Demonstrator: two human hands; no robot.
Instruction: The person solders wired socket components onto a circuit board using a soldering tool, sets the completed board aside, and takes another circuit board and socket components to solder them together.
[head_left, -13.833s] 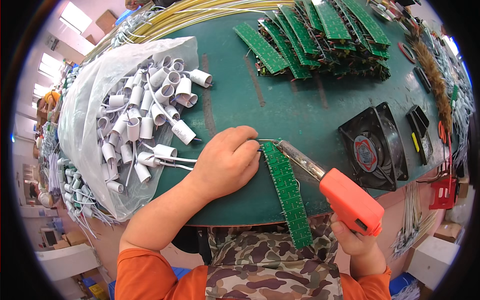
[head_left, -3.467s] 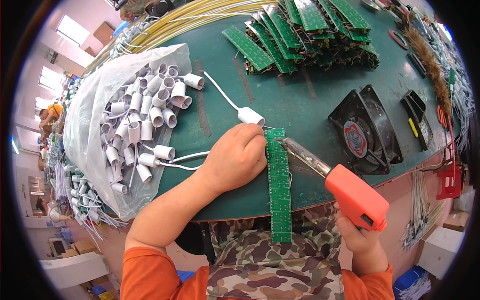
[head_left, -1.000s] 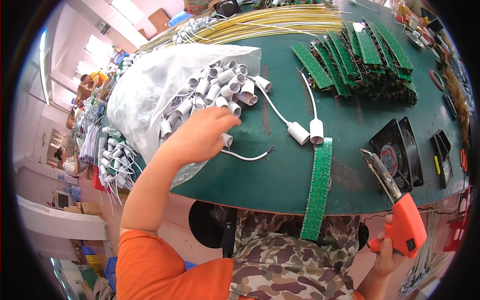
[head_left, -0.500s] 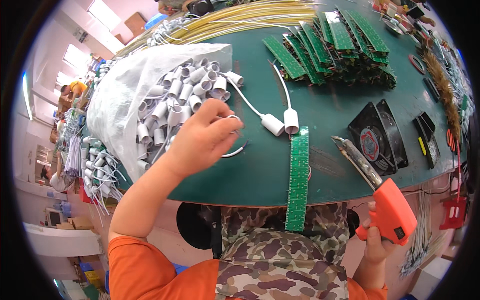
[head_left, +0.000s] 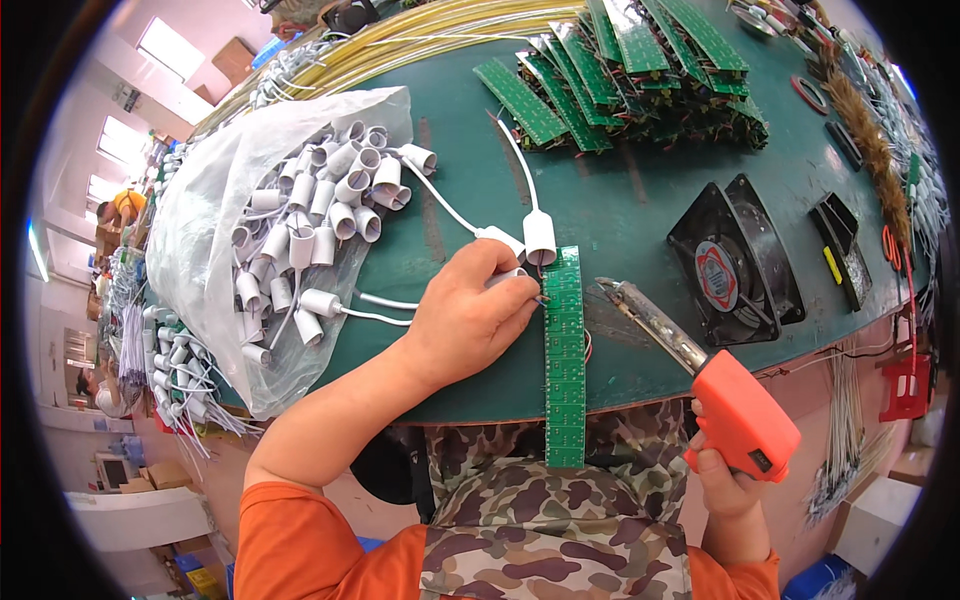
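Observation:
My left hand (head_left: 470,310) is closed in a pinch on a white cable (head_left: 508,278), whose thin wire ends reach the left edge of a long green circuit board (head_left: 565,385). That board lies across the table's near edge and overhangs it. At its far end stands a white cylindrical socket (head_left: 540,238) with a cable; a second one lies beside it, partly behind my fingers. In my right hand (head_left: 728,490) is a soldering gun (head_left: 748,415) with a red-orange handle. Its metal tip points at the board from the right, without touching it.
A clear plastic bag (head_left: 205,210) spills many white sockets (head_left: 322,190) at the left. Green circuit boards (head_left: 590,85) are stacked at the back. A black fan (head_left: 735,270) stands right of the soldering gun, beside a black holder (head_left: 840,250). Yellowish rods (head_left: 430,40) lie along the far edge.
My left hand has moved right and down from the socket pile to the board, bringing the cable along. The soldering gun shifts slightly left in view, as does the whole scene.

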